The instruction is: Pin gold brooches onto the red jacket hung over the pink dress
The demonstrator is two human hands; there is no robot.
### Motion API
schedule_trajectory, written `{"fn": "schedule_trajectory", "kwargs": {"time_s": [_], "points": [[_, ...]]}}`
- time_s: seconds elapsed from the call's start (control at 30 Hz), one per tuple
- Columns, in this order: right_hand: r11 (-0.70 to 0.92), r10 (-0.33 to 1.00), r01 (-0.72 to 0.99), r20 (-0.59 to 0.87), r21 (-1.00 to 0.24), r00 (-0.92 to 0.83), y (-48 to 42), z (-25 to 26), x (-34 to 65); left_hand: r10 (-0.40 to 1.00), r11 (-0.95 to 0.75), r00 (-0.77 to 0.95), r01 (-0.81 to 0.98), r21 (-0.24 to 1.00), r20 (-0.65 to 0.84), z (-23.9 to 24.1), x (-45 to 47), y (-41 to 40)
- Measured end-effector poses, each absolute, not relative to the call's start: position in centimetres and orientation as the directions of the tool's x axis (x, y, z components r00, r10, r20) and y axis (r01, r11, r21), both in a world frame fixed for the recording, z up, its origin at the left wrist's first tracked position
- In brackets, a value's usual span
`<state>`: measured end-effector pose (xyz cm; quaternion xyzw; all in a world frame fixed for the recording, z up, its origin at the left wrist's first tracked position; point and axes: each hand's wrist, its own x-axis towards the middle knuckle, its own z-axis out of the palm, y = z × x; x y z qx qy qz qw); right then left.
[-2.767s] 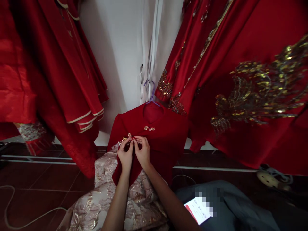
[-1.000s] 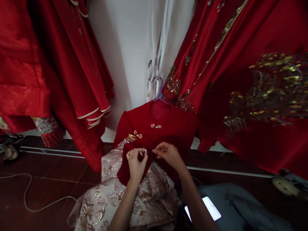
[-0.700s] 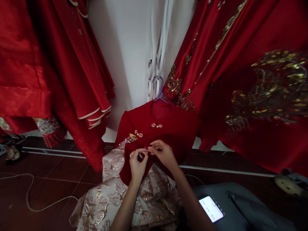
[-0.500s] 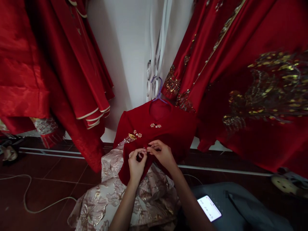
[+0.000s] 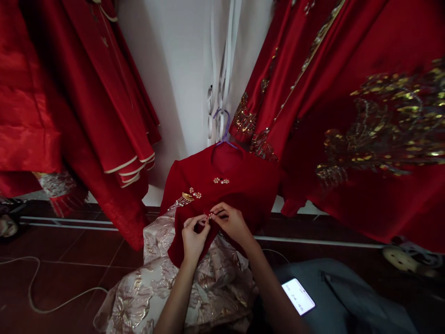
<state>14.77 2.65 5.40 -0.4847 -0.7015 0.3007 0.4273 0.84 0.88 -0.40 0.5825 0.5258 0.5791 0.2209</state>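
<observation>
A red velvet top hangs on a purple hanger in front of me. Pearl flower clasps run down its front: one near the neckline, another lower on the left. Beside the lower one sits a gold brooch with beaded strands. My left hand pinches a small beaded clasp at the top's front edge. From the right, my right hand pinches the same clasp, fingertips almost touching the left ones. Fingers partly hide the clasp.
Shiny floral fabric drapes below the top. A lit phone showing a timer lies on grey-blue cloth at right. Red garments hang left, and a sequinned red one right. A pale cable crosses the tiled floor.
The view has shifted slightly, so everything sits a little further left. Both hands stay at the same clasp, with only slight finger movement.
</observation>
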Motion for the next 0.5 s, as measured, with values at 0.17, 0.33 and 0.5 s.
{"fn": "schedule_trajectory", "kwargs": {"time_s": [0.17, 0.33, 0.5], "points": [[0.352, 0.936, 0.434, 0.310, -0.829, -0.166, 2.72, 5.33, 14.90, 0.876, -0.344, -0.196, 0.386, 0.856, 0.440, -0.56, 0.84, 1.07], [0.360, 0.933, 0.452, 0.303, -0.816, -0.196, 2.75, 5.27, 15.00, 0.882, -0.339, -0.188, 0.385, 0.858, 0.432, -0.60, 0.69, 1.25], [0.375, 0.927, 0.481, 0.317, -0.793, -0.200, 2.86, 5.10, 15.04, 0.883, -0.350, -0.157, 0.406, 0.844, 0.442, -0.50, 0.69, 1.21]]}}
